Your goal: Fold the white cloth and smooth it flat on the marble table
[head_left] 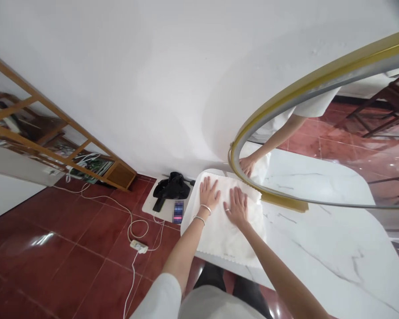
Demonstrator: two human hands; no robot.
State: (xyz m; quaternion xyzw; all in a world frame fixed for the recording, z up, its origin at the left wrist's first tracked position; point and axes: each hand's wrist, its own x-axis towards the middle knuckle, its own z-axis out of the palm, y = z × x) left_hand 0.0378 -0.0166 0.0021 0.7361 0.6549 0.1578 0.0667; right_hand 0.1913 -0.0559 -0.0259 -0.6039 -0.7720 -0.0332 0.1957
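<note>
A white cloth (226, 235) with a scalloped edge lies spread over the left end of a white marble-patterned table (306, 252). On its upper left part rests my left hand (209, 194), palm down with the fingers stretched; two bracelets circle that wrist. My right hand (237, 207) lies flat on the cloth a little to the right, fingers spread, with a ring on one finger. Neither hand grips the fabric.
A gold-rimmed mirror (269, 119) stands on the table against the wall, reflecting an arm. Left of the table, a low white surface (149, 201) bears a black bag (174, 186) and a phone (178, 212). A power strip (138, 246) with cables lies on red floor tiles near a wooden shelf (119, 175).
</note>
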